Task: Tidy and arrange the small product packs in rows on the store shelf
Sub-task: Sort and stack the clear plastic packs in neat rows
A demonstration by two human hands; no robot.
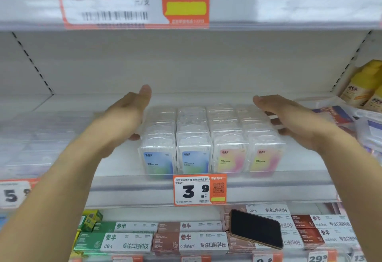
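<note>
Flanking a block of clear packs (pixel 210 137) on the white shelf (pixel 115 158), both hands reach in with fingers straight. The left hand (pixel 128 112) lies flat against the block's left side, thumb raised, its grip unclenched and holding nothing. The right hand (pixel 289 117) presses its fingertips against the right side, equally open-fingered. The packs stand in four rows running front to back, the two left rows with blue labels, the two right with pink-yellow ones, front packs at the shelf lip. A price tag (pixel 199 190) reading 3.9 hangs below. A dark phone (pixel 256 228) lies on toothpaste boxes (pixel 186 241) on the lower shelf.
</note>
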